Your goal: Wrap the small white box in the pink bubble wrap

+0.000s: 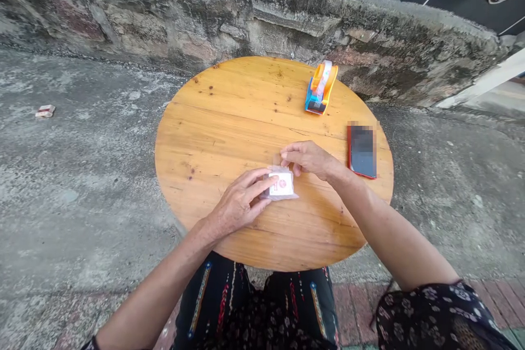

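A small white packet (pixel 282 185) with a red mark, wrapped in clear plastic, lies near the front of a round wooden table (pixel 229 120). My left hand (pixel 240 202) grips the packet's left side with curled fingers. My right hand (pixel 307 157) pinches the clear wrapping at the packet's upper right corner. Both forearms reach in from below.
An orange and blue tape dispenser (pixel 320 88) stands at the table's back right. A red-cased phone (pixel 361 151) lies flat near the right edge. A rough stone wall (pixel 262 16) runs behind the table. A small carton (pixel 45 111) lies on the concrete ground at left.
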A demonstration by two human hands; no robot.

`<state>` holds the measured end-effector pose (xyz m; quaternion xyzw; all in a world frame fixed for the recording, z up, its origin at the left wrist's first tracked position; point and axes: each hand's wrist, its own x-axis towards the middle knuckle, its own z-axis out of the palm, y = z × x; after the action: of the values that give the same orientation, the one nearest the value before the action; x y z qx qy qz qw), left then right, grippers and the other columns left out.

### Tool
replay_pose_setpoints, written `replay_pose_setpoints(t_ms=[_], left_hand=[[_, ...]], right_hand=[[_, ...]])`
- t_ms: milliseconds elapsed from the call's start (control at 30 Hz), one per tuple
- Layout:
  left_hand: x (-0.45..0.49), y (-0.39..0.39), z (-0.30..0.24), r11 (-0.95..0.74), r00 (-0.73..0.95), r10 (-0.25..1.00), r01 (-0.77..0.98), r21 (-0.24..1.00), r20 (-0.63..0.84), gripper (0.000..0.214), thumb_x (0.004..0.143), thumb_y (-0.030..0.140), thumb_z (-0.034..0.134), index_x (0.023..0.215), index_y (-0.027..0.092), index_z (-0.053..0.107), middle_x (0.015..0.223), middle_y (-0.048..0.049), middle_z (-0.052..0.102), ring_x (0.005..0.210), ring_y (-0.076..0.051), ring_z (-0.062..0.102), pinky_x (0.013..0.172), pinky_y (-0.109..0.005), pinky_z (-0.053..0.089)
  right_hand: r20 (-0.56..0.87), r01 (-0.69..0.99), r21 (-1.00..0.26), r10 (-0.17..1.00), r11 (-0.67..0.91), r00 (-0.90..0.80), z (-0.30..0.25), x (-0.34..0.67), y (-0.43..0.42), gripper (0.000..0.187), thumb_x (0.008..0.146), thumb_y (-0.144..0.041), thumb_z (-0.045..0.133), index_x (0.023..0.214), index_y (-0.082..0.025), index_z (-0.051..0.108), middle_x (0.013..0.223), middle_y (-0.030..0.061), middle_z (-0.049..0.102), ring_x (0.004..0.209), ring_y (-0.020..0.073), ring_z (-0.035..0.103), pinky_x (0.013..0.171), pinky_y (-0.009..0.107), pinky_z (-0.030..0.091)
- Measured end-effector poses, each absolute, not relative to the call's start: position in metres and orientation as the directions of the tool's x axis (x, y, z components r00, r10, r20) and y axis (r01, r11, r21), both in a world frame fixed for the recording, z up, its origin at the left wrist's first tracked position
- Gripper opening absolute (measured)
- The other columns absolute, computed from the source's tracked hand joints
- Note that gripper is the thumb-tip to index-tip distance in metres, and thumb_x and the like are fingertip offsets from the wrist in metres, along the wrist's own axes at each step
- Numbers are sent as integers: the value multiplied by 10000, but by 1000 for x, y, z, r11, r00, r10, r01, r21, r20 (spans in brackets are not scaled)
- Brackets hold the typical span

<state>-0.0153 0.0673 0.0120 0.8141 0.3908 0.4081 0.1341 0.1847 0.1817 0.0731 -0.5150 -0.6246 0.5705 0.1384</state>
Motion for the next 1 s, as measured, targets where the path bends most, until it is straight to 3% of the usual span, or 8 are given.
replay_pose_setpoints(t_ms=[200,400,467,533,633,733,867,1000], left_hand=[[-15,67,12,-653,367,753,525,546,546,454,870,130,620,1310,202,540,1304,-140,563,1196,-255,582,962,-444,547],[-15,67,13,-655,375,751,521,547,543,451,882,130,597,1319,221,529,1318,-134,556,1197,-249,583,959,-443,545],[-15,67,13,-656,377,751,522,545,543,452,878,125,597,1316,217,531,1315,-135,557,1195,-252,585,959,-446,545],[-15,67,13,-652,377,754,526,545,538,453,877,127,600,1317,215,532,1313,-135,559,1198,-255,584,960,-450,544],[-15,67,14,-644,376,762,528,554,527,456,880,135,598,1321,230,534,1312,-128,563,1205,-254,581,964,-454,542],[-16,66,14,-632,373,773,527,568,514,454,877,133,600,1316,230,546,1305,-125,569,1195,-250,585,971,-441,539],[-15,66,14,-624,376,780,531,573,501,443,870,130,601,1304,210,560,1302,-133,568,1192,-257,584,974,-431,534],[-15,66,15,-629,377,775,528,570,507,439,869,124,593,1299,208,561,1296,-133,570,1187,-260,585,958,-432,539]], right_hand=[[-452,518,-834,777,-192,-439,73,184,184,161,818,-318,634,788,-160,649,693,6,682,426,51,477,411,202,259],[-450,561,-815,767,-144,-457,69,187,184,206,826,-327,602,713,-156,622,653,14,663,450,66,478,454,218,305],[-379,565,-823,794,-54,-476,69,187,188,150,827,-293,584,801,-156,640,669,6,657,479,78,486,492,226,346],[-236,578,-803,814,144,-531,71,185,194,155,816,-209,560,923,-161,662,755,11,671,582,101,536,575,237,402],[-117,570,-632,663,525,-740,77,178,205,325,773,-67,514,1012,-196,693,987,42,684,847,145,588,749,266,434],[-202,531,-394,493,750,-846,85,169,210,337,775,-56,541,1005,-233,711,1066,60,656,946,186,569,776,293,405],[-311,524,-153,462,838,-830,96,157,207,72,786,-190,668,849,-207,699,932,89,630,834,208,537,681,317,352],[-394,539,-139,453,831,-799,104,153,206,34,782,-212,674,781,-199,642,852,70,621,714,171,501,610,308,323]])
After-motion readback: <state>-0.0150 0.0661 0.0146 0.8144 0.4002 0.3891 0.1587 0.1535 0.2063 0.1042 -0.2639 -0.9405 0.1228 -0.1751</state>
